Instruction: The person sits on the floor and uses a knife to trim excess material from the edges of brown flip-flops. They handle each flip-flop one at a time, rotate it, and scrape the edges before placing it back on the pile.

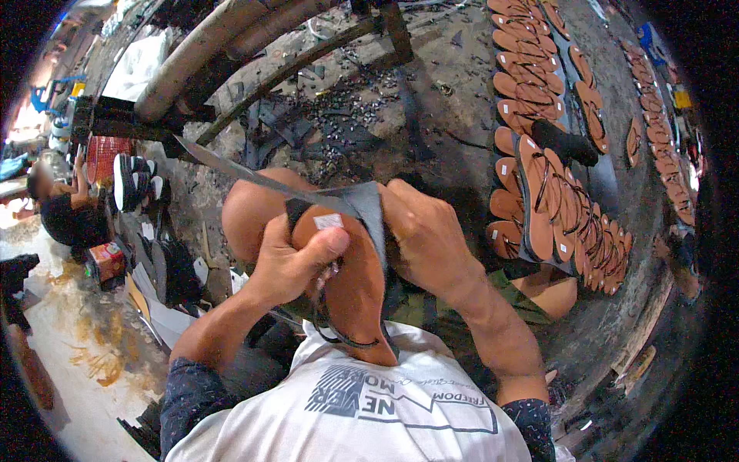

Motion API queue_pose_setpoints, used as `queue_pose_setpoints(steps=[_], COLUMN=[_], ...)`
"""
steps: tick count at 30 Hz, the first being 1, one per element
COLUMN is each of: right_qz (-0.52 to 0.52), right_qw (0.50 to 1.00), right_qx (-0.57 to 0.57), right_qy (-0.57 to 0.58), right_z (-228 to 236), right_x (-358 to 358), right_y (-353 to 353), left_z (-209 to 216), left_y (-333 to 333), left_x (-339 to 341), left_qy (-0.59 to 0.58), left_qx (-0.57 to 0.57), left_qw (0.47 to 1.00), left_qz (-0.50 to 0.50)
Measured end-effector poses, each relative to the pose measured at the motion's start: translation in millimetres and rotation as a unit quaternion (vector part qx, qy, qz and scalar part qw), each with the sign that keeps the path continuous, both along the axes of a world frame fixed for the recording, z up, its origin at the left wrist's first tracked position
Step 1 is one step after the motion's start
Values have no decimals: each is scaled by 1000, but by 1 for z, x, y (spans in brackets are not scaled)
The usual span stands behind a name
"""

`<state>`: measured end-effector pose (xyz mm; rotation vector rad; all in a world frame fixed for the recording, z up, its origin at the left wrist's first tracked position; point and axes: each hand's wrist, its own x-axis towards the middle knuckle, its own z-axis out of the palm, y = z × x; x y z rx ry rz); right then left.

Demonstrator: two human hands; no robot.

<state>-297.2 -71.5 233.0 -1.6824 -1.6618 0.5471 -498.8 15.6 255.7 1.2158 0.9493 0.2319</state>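
Note:
I hold a brown sandal (pixel 350 285) with a black strap upright against my chest, its toe end pointing away from me. My left hand (pixel 289 266) grips its left edge, with the thumb pressed on the footbed near a small white label. My right hand (pixel 423 239) is closed around the handle of a long knife (pixel 246 173). The blade runs from the sandal's toe up and to the left. A black sole edge (pixel 373 219) curls along the sandal's right side, right by the knife. My bare knee (pixel 250 212) shows behind the sandal.
Rows and a leaning stack of brown sandals (pixel 554 208) lie on dark sheets at the right. Black rubber scraps (pixel 339 123) litter the ground ahead, under a metal pipe frame (pixel 231 46). At the left sits another person (pixel 65 212), beside a red basket (pixel 104 154) and black-and-white sandals (pixel 135 181).

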Motion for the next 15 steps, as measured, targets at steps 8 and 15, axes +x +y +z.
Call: queue_pose_setpoints(steps=[8, 15], right_qz=[70, 171], right_qw=[989, 977], right_qx=[-123, -130], right_qy=[43, 4], right_z=[21, 35], right_x=[34, 45], right_y=[-24, 2], left_z=[9, 10], left_y=[2, -3], left_x=[9, 13], left_qy=[-59, -70], left_qx=[9, 54], left_qw=[997, 994], left_qz=[-45, -69])
